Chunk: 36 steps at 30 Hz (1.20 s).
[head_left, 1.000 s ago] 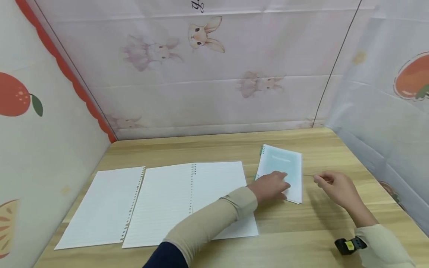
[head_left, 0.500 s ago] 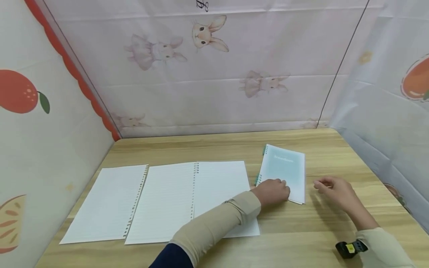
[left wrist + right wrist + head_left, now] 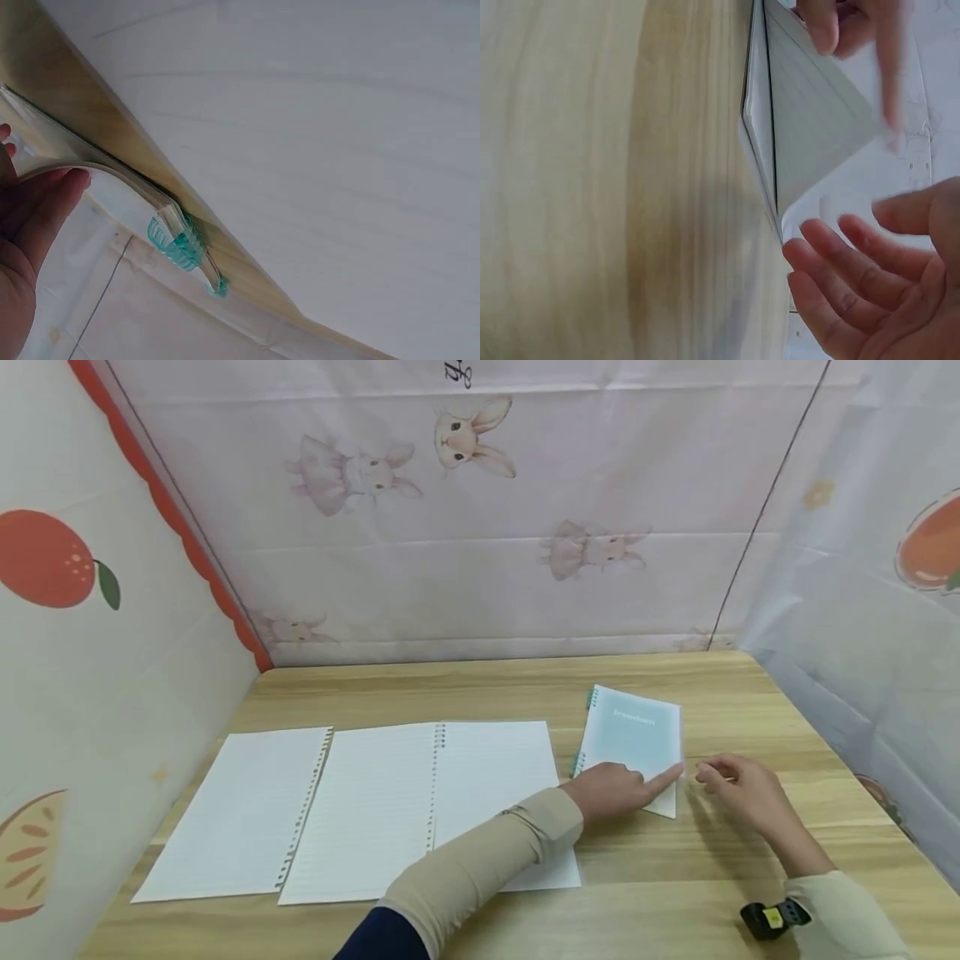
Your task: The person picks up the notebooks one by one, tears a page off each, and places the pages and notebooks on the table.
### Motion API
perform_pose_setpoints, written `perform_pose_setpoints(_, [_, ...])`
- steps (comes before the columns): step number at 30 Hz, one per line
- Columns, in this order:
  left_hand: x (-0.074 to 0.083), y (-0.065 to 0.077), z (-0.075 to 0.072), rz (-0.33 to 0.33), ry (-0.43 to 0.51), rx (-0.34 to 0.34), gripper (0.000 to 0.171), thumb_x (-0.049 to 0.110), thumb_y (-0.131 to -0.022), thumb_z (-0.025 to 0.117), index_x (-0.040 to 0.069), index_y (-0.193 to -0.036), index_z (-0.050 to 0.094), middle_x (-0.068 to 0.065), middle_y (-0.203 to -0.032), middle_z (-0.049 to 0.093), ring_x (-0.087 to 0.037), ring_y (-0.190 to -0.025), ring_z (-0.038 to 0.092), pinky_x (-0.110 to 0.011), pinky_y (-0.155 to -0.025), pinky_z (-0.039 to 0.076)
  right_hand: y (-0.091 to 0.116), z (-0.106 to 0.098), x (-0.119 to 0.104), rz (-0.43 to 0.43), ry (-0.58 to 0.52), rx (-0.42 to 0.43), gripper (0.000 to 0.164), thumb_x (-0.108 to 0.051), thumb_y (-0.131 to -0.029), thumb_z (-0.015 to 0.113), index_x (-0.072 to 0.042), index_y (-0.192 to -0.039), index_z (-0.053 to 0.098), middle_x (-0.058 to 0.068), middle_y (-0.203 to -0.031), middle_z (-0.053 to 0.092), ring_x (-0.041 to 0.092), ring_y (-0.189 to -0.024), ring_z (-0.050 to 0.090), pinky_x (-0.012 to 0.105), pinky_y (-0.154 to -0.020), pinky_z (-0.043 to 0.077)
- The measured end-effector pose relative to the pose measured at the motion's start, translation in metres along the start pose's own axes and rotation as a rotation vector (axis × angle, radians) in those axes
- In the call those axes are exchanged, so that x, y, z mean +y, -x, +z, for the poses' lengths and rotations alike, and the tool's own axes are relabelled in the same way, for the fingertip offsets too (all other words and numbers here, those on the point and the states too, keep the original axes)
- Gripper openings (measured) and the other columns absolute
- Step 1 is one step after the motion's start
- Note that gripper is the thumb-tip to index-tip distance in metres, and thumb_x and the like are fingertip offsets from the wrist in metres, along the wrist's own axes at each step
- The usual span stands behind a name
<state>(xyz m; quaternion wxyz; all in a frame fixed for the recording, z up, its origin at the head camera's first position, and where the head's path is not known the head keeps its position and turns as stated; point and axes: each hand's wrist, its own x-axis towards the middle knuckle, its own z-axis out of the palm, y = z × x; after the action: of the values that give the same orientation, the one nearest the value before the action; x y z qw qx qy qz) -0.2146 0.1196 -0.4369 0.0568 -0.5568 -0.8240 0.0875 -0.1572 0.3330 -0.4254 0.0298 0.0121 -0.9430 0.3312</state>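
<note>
A small spiral notebook (image 3: 630,727) with a pale blue cover and teal coil lies at the right of the table. My left hand (image 3: 611,789) grips its near edge, index finger stretched across to the right edge. In the left wrist view the lifted sheets of the notebook (image 3: 124,176) bow over a digit of the left hand (image 3: 34,232). My right hand (image 3: 746,789) hovers just right of the notebook. The right wrist view has this right hand (image 3: 877,285) with loosely bent fingers, fingertips by the corner of the raised leaf (image 3: 817,112); contact is unclear.
Left of the notebook lie an open lined notebook (image 3: 382,810) and a separate punched white sheet (image 3: 240,810). My left sleeve (image 3: 480,852) crosses the open notebook. A printed cloth wall (image 3: 480,593) stands behind the wooden table (image 3: 637,910), with more cloth at both sides.
My left hand first had spread fingers over the small notebook, then curled them, and now its index finger points right. The right hand has shifted slightly toward the notebook.
</note>
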Motion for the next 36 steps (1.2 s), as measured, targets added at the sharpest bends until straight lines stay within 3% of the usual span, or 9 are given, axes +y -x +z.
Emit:
perform_pose_setpoints(3, [-0.002, 0.002, 0.0, -0.031, 0.248, 0.045, 0.063, 0.012, -0.103, 0.041, 0.025, -0.155, 0.008, -0.006, -0.102, 0.067, -0.012, -0.083, 0.064, -0.022, -0.075, 0.05, 0.001, 0.002, 0.0, -0.037, -0.014, 0.018, 0.039, -0.022, -0.102, 0.045, 0.013, -0.113, 0.06, 0.024, -0.096, 0.069, 0.033, -0.083, 0.068, 0.044, -0.068, 0.054])
perform_pose_setpoints(6, [-0.002, 0.003, 0.001, -0.085, 0.287, 0.117, 0.053, 0.013, -0.102, 0.045, 0.022, -0.152, 0.028, -0.005, -0.119, 0.066, -0.012, -0.102, 0.065, -0.019, -0.088, 0.048, 0.0, 0.006, -0.001, -0.088, 0.013, -0.021, 0.036, -0.019, -0.101, 0.048, 0.013, -0.111, 0.063, 0.025, -0.098, 0.068, 0.037, -0.089, 0.066, 0.047, -0.072, 0.054])
perform_pose_setpoints(9, [0.0, 0.006, 0.0, -0.161, 0.306, 0.181, 0.043, 0.015, -0.101, 0.048, 0.015, -0.144, 0.045, 0.001, -0.132, 0.059, -0.006, -0.116, 0.058, -0.012, -0.094, 0.042, -0.001, 0.014, -0.004, -0.168, 0.095, -0.161, 0.037, -0.021, -0.098, 0.054, 0.01, -0.118, 0.061, 0.029, -0.114, 0.063, 0.041, -0.098, 0.063, 0.051, -0.079, 0.052])
perform_pose_setpoints(12, [0.001, 0.016, -0.006, -0.188, 0.408, 0.238, 0.042, 0.01, -0.099, 0.046, 0.01, -0.141, 0.048, -0.002, -0.125, 0.064, 0.002, -0.079, 0.062, -0.005, -0.072, 0.044, 0.0, 0.019, -0.009, -0.24, 0.189, -0.305, 0.049, -0.027, -0.095, 0.06, 0.011, -0.125, 0.056, 0.032, -0.129, 0.053, 0.047, -0.11, 0.057, 0.056, -0.087, 0.048])
perform_pose_setpoints(15, [0.0, 0.033, -0.018, -0.189, 0.48, 0.276, 0.043, 0.011, -0.097, 0.048, 0.007, -0.14, 0.048, -0.003, -0.11, 0.07, 0.001, -0.05, 0.038, -0.007, -0.051, 0.035, 0.002, 0.019, -0.012, -0.249, 0.231, -0.384, 0.055, -0.031, -0.093, 0.061, 0.013, -0.126, 0.054, 0.033, -0.135, 0.045, 0.051, -0.119, 0.048, 0.059, -0.094, 0.042])
perform_pose_setpoints(16, [-0.001, 0.04, -0.022, -0.182, 0.491, 0.284, 0.044, 0.012, -0.097, 0.05, 0.005, -0.14, 0.048, -0.004, -0.104, 0.07, -0.001, -0.047, 0.03, -0.009, -0.046, 0.031, 0.003, 0.018, -0.012, -0.242, 0.232, -0.391, 0.055, -0.03, -0.093, 0.061, 0.013, -0.126, 0.054, 0.033, -0.135, 0.045, 0.051, -0.12, 0.047, 0.059, -0.095, 0.041])
perform_pose_setpoints(21, [-0.007, 0.078, -0.034, -0.15, 0.497, 0.31, 0.048, 0.017, -0.093, 0.058, 0.005, -0.139, 0.048, -0.005, -0.103, 0.069, 0.001, -0.053, 0.038, -0.007, -0.049, 0.034, 0.011, 0.007, -0.002, -0.207, 0.262, -0.393, 0.052, -0.03, -0.093, 0.061, 0.012, -0.124, 0.056, 0.031, -0.135, 0.047, 0.05, -0.121, 0.047, 0.06, -0.097, 0.039])
perform_pose_setpoints(28, [0.004, 0.13, -0.023, -0.157, 0.47, 0.239, 0.05, 0.022, -0.091, 0.062, 0.002, -0.136, 0.049, -0.004, -0.1, 0.07, -0.003, -0.075, 0.059, -0.014, -0.076, 0.047, 0.023, -0.004, 0.012, -0.207, 0.279, -0.421, 0.054, -0.034, -0.093, 0.06, 0.011, -0.124, 0.057, 0.031, -0.134, 0.048, 0.051, -0.12, 0.047, 0.06, -0.095, 0.04])
perform_pose_setpoints(36, [0.03, 0.156, -0.014, -0.137, 0.751, 0.062, 0.043, 0.023, -0.093, 0.06, 0.003, -0.129, 0.052, -0.001, -0.118, 0.066, 0.004, -0.098, 0.059, -0.009, -0.083, 0.044, 0.036, -0.01, 0.022, -0.2, 0.266, -0.412, 0.051, -0.034, -0.093, 0.061, 0.009, -0.12, 0.061, 0.028, -0.132, 0.052, 0.051, -0.118, 0.049, 0.06, -0.093, 0.04])
